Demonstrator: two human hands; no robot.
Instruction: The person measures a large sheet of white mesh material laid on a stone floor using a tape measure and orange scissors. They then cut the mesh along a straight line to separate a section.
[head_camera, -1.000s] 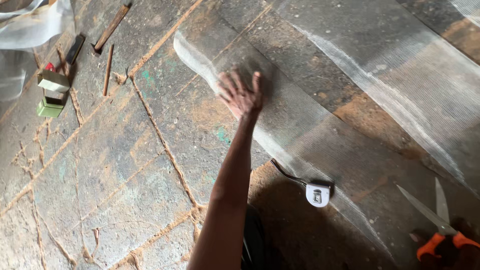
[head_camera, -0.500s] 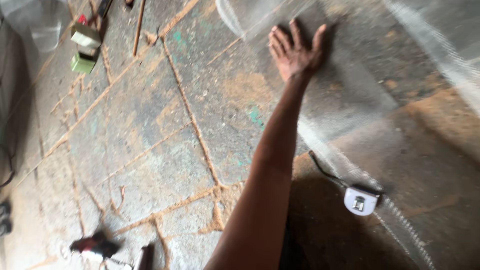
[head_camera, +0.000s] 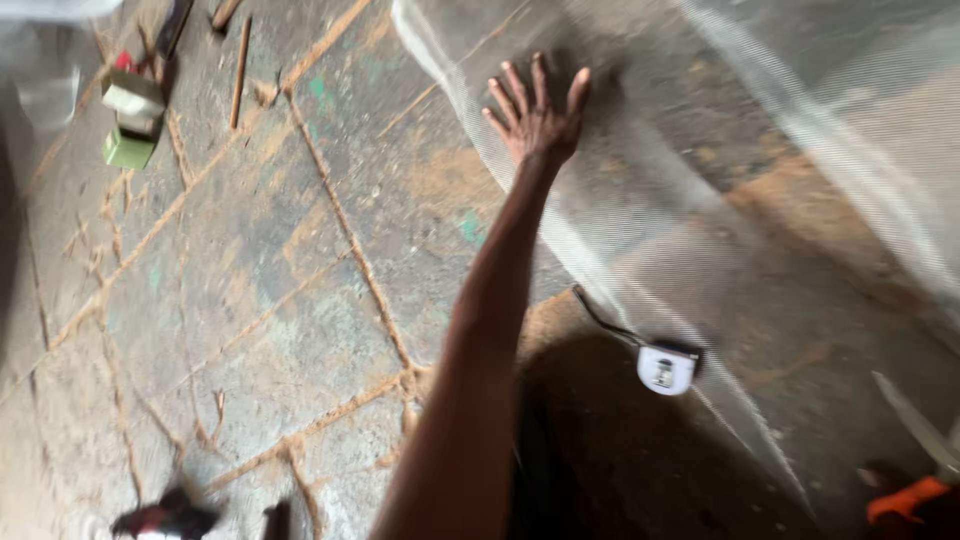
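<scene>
Translucent mesh sheet (head_camera: 700, 200) lies on the stone floor (head_camera: 250, 300); the left hand (head_camera: 537, 120), fingers spread wide, apparently presses flat on it, grasping nothing.

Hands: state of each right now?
Left hand: open, fingers spread, palm flat on the mesh sheet, gripping nothing.
Right hand: not in view.

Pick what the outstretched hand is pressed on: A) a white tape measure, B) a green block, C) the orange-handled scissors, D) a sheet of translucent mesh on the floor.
D: the hand lies flat, fingers spread, on the translucent mesh spread over the floor; the tape measure sits apart, nearer the body.
</scene>
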